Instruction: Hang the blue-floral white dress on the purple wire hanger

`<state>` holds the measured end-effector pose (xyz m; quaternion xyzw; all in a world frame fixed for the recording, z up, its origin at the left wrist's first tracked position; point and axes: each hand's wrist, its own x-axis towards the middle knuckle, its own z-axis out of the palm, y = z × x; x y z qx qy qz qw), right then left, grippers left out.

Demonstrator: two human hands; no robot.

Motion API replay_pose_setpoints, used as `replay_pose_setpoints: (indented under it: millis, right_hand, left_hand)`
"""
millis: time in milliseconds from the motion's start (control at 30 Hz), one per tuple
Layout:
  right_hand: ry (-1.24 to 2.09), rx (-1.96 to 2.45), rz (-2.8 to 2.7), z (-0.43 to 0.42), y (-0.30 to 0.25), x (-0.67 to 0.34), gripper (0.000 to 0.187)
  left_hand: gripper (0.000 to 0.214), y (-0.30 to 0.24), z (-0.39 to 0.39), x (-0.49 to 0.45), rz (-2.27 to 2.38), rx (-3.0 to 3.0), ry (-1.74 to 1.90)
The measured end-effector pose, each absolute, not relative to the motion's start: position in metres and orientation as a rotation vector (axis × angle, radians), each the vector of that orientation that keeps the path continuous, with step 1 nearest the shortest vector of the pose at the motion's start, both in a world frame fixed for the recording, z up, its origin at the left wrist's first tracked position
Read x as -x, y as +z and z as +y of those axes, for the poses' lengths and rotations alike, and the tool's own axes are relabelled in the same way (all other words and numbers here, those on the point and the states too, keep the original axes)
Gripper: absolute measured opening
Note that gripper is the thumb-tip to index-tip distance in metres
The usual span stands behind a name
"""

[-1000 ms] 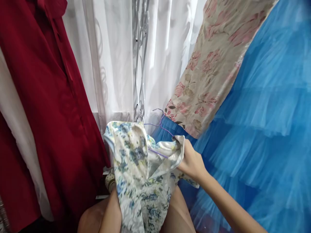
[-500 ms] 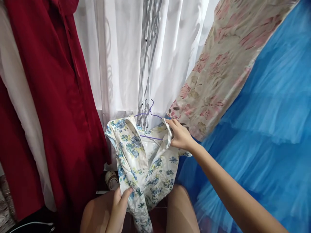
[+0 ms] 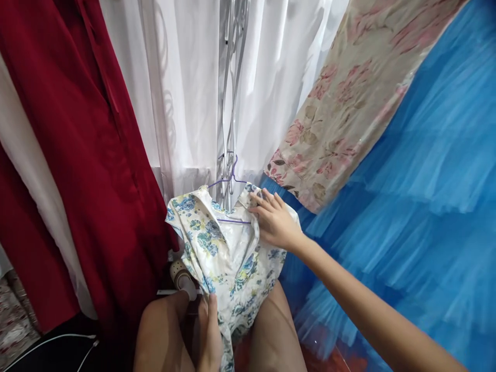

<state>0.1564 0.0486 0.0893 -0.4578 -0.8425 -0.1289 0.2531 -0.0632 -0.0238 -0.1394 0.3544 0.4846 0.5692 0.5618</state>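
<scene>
A white dress (image 3: 211,240) with blue and yellow flowers hangs in front of my knees on a purple wire hanger (image 3: 233,175). Its neckline falls in a deep V, with the hanger's lower bar showing across the opening. My right hand (image 3: 277,219) lies on the dress's right shoulder, palm down, its fingers spread over the cloth. Lower down, my left hand (image 3: 211,330) grips the left side of the dress near the waist, thumb in front. The fingers behind the cloth are mostly hidden.
Dark red gowns (image 3: 93,170) hang at left, a white curtain (image 3: 194,103) behind. A metal stand (image 3: 228,103) rises in the middle. To the right hang a pink-flowered dress (image 3: 329,119) and a blue tulle gown (image 3: 418,206). A beige clog (image 3: 178,271) and white cable (image 3: 58,337) are low at left.
My right hand has gone from pinching the neckline edge to lying flat on the shoulder. The right shoulder cloth now spreads over the hanger. My left hand is slightly lower and further right.
</scene>
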Motion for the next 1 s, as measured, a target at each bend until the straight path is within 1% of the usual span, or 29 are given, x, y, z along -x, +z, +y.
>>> replay_pose_setpoints:
  millis: [100, 133, 167, 233, 300, 367, 433, 533, 667, 767, 867, 933, 1000]
  right_hand:
    - [0.005, 1.066, -2.275, 0.015, 0.045, -0.133, 0.045]
    - [0.089, 1.043, -2.165, 0.002, 0.028, -0.123, 0.044]
    - [0.131, 1.065, -1.982, -0.01, 0.011, -0.112, 0.042]
    - [0.186, 1.144, -1.604, -0.03, -0.022, -0.091, 0.03]
    - [0.385, 1.235, -1.389, -0.039, -0.047, -0.072, 0.024]
    - [0.628, 1.281, -1.339, -0.04, -0.062, -0.058, 0.024]
    - [0.76, 1.293, -1.374, -0.037, -0.067, -0.05, 0.027]
    - [0.768, 1.308, -1.42, -0.038, -0.063, -0.051, 0.035]
    - [0.797, 1.309, -1.382, -0.055, -0.057, -0.066, 0.039]
    - [0.846, 1.305, -1.383, -0.067, -0.058, -0.075, 0.04]
    - [0.906, 1.295, -1.343, -0.073, -0.061, -0.078, 0.041]
    - [0.951, 1.281, -1.309, -0.073, -0.063, -0.077, 0.042]
    - [0.995, 1.243, -1.28, -0.072, -0.064, -0.073, 0.043]
  left_hand:
    - [0.059, -0.125, -0.023, 0.073, 1.116, -0.861, 1.371]
    - [0.056, -0.123, -0.021, 0.077, 1.12, -0.861, 1.381]
    - [0.053, -0.121, -0.02, 0.079, 1.13, -0.852, 1.387]
    - [0.05, -0.123, -0.02, 0.082, 1.135, -0.835, 1.377]
    - [0.049, -0.13, -0.024, 0.083, 1.094, -0.85, 1.336]
    - [0.048, -0.137, -0.03, 0.083, 1.057, -0.905, 1.272]
    - [0.041, -0.143, -0.036, 0.083, 1.072, -0.98, 1.216]
    - [0.03, -0.145, -0.04, 0.088, 1.15, -1.051, 1.19]
    - [0.025, -0.14, -0.03, 0.111, 1.22, -1.089, 1.211]
    - [0.023, -0.139, -0.021, 0.131, 1.384, -1.148, 1.362]
    - [0.036, -0.134, -0.021, 0.13, 1.574, -1.208, 1.671]
    - [0.038, -0.125, -0.025, 0.114, 1.509, -1.374, 1.767]
    - [0.03, -0.115, -0.03, 0.091, 1.29, -1.638, 1.6]
